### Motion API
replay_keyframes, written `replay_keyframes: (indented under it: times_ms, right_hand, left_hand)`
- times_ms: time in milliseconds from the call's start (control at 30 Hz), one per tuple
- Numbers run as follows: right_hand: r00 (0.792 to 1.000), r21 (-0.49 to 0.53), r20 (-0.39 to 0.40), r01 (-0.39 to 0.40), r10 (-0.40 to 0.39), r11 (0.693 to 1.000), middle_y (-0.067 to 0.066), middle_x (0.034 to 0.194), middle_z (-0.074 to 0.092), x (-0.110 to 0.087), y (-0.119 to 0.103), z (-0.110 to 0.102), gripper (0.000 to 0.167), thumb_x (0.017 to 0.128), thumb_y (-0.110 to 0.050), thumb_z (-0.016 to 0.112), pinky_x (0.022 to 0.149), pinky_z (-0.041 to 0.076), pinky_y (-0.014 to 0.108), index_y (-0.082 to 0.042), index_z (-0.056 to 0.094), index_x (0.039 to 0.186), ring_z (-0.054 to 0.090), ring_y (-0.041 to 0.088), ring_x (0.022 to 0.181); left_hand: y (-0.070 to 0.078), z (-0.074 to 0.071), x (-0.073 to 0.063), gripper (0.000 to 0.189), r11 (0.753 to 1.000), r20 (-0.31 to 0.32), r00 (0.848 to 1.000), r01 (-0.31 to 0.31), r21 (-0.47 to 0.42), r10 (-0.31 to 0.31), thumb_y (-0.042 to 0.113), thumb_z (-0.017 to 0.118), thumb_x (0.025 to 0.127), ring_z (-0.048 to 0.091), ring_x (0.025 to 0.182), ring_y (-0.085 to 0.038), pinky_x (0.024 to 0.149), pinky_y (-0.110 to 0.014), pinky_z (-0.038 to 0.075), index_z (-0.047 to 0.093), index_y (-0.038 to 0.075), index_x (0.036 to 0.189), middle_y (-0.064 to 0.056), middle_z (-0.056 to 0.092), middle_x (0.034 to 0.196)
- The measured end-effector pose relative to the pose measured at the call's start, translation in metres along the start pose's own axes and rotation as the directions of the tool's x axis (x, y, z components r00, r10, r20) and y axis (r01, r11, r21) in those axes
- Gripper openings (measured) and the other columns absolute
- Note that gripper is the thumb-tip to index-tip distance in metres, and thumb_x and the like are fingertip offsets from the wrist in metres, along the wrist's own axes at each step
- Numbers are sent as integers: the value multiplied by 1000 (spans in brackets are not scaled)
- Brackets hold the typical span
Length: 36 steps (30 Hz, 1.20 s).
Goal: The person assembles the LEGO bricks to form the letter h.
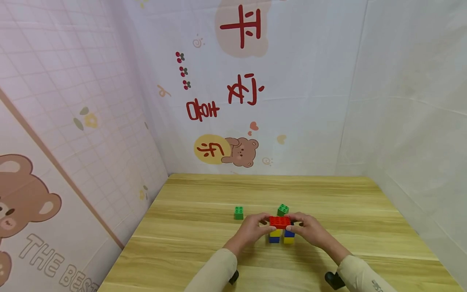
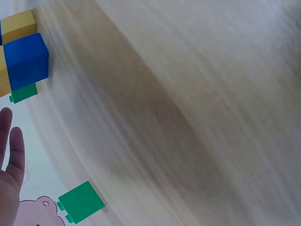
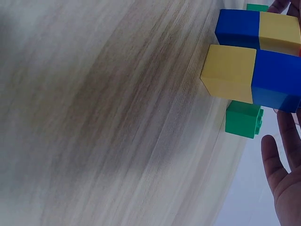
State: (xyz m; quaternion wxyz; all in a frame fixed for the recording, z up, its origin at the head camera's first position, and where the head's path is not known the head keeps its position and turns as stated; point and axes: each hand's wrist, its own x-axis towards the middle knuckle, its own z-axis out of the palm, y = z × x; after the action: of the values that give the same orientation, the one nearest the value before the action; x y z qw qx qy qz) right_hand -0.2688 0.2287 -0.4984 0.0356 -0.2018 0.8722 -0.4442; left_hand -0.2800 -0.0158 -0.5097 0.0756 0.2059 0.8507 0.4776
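A long red toy brick spans the tops of two short stacks in the head view. My left hand pinches its left end between thumb and fingers, and my right hand does the same at the right end. Under the left end, a yellow brick sits on a blue brick. Under the right end, a blue brick tops a yellow brick. The wrist views show the stacks from the side, standing a little apart; whether the red brick is fully pressed on cannot be told.
Behind the right stack lies a green brick, close to my right fingers. Another green brick stands farther left, beyond my left hand. The wooden table meets a printed cloth backdrop at its far edge.
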Motion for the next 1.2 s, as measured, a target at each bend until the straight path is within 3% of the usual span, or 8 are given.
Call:
replay_keyframes:
  times_ms: [133,333,433,600,733,1000,1200]
  right_hand:
    - [1000,11,0,4,-4,1000,5,121,65,-1,2,0,35,95,-27,69,87,46,46,-9,68,125,59,30,110]
    - [1000,19,-1,-6,6,1000,7,122,65,-2,0,1,34,95,-25,68,88,46,48,-9,68,125,58,32,111]
    - [1000,18,-2,-17,17,1000,6,121,65,-2,0,1,33,95,-25,68,88,46,49,-10,68,124,59,31,111]
    - [1000,19,-2,-26,26,999,5,121,65,-2,-1,0,31,96,-24,68,89,46,50,-10,68,123,58,30,111]
    - [1000,14,-9,-22,22,1000,5,121,65,-1,-1,0,30,95,-25,68,89,45,49,-12,69,122,58,31,110]
    - [1000,0,-15,-23,23,1000,3,120,66,-1,0,0,31,94,-26,69,89,45,49,-13,69,122,58,30,110]
    - [999,-8,-12,-31,31,999,3,120,66,-2,-1,-1,33,95,-26,69,89,46,49,-10,69,123,58,29,109]
  left_hand:
    - [2,0,0,30,1000,12,1000,14,16,-14,30,76,89,60,104,-16,87,-36,51,69,24,118,17,66,107]
    - [-6,5,0,40,997,10,1000,-4,74,4,17,79,87,62,101,-17,87,-34,50,66,20,125,10,68,109]
    - [-6,7,0,47,998,5,1000,-1,70,1,23,78,88,63,105,-20,88,-35,52,62,17,131,6,68,114]
    - [-2,9,-1,48,1000,-6,1000,5,10,-4,39,73,90,61,109,-21,86,-35,52,62,22,133,12,66,117]
    - [-2,9,1,36,1000,-10,1000,-17,-18,17,33,73,91,61,108,-20,85,-32,50,66,26,126,17,66,111]
    - [-4,8,4,38,998,9,998,-63,14,63,16,75,90,62,101,-14,85,-31,49,65,21,126,10,69,111]
    - [-4,8,2,42,1000,1,1000,-20,-23,20,30,74,91,62,109,-22,87,-36,52,63,23,131,6,67,118]
